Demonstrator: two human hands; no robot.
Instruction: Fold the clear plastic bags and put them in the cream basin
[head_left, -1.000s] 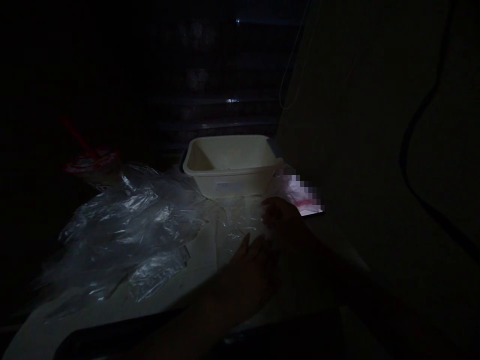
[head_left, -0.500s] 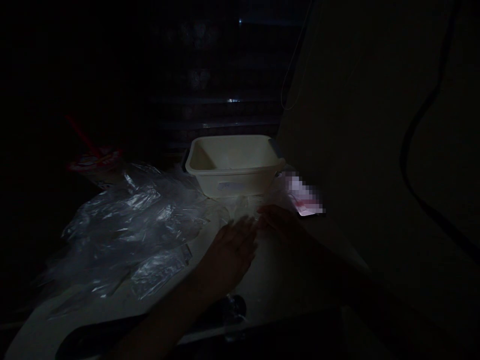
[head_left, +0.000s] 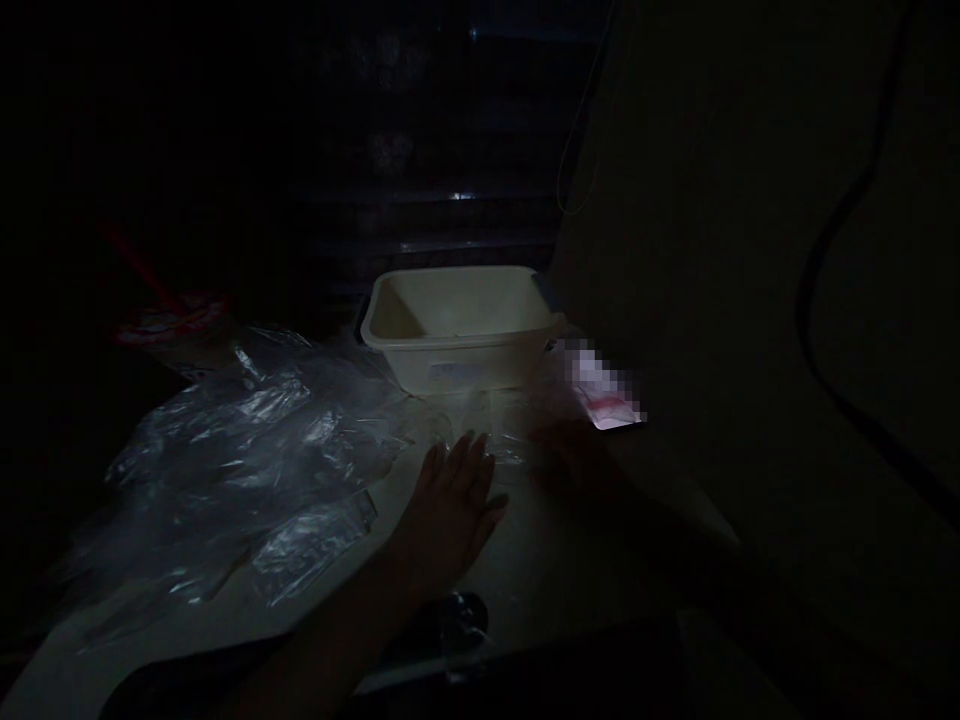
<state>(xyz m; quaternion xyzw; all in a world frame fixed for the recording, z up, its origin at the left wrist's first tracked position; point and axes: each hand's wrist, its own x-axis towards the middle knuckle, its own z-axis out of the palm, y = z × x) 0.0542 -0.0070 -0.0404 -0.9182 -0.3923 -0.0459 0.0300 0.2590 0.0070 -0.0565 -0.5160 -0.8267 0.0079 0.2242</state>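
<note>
The left hand [head_left: 450, 510] has slid away from the right hand [head_left: 570, 455]; its fingers are a bit spread, palm down. The right hand is too dark to tell if it pinches. So the clear plastic [head_left: 510, 458] shows between them, on the table [head_left: 525, 575], in front of the tub [head_left: 495, 368].

Left hand [head_left: 448, 508] bare — fingers [head_left: 454, 462] slender, tapering; left forearm [head_left: 356, 605] bare — right hand [head_left: 574, 460] too dark for detail
</note>
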